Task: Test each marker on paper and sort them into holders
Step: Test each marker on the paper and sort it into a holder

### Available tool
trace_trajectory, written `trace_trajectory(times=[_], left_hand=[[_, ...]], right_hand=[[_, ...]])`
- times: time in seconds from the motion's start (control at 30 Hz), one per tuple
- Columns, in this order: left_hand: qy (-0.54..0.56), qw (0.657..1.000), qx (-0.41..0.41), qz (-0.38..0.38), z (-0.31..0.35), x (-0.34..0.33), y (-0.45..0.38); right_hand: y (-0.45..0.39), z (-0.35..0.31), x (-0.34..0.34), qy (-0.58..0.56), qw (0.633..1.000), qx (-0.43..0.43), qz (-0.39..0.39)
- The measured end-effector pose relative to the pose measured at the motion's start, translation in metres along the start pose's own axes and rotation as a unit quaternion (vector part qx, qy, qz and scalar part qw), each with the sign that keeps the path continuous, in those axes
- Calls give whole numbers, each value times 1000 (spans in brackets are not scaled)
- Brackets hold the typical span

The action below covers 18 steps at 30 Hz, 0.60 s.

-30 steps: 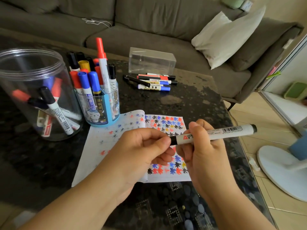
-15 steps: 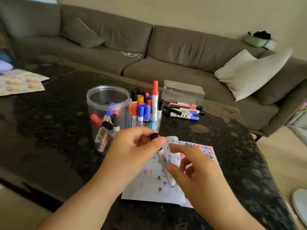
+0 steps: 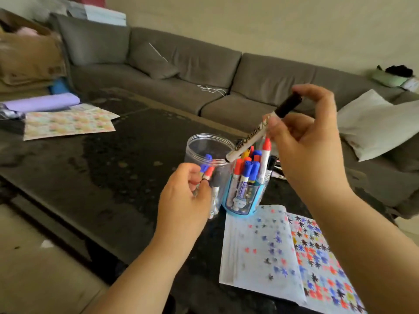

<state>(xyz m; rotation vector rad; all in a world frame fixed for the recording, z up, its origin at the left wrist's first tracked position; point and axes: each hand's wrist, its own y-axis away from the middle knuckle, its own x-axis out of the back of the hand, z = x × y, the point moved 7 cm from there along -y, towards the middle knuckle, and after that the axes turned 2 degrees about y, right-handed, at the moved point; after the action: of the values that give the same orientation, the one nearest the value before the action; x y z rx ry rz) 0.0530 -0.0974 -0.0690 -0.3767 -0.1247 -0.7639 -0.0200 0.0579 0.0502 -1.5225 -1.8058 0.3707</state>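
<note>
left hand fingers loosely curled, right hand pinching

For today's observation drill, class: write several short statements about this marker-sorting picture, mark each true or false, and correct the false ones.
1. The right hand holds a black-capped marker. True.
2. That marker lies flat on the paper. False: it is held in the air, tilted, its lower end over the clear jar.
3. The blue holder stands empty. False: red and blue markers stand in it.
4. The paper carries coloured star marks. True.
5. The left hand is in front of the clear jar. True.
</note>
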Motion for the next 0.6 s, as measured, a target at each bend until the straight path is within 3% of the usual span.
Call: trace_trajectory(times=[0.23, 0.47, 0.6], left_hand=[[-15, 999, 10, -29, -8, -3, -5], [-37, 997, -7, -64, -4, -24, 2], [-56, 991, -33, -120, 1, -52, 10]], right_hand=[[-20, 13, -42, 3, 999, -22, -38], [1, 52, -67, 191, 967, -7, -169], [15, 72, -32, 192, 971, -34, -142]])
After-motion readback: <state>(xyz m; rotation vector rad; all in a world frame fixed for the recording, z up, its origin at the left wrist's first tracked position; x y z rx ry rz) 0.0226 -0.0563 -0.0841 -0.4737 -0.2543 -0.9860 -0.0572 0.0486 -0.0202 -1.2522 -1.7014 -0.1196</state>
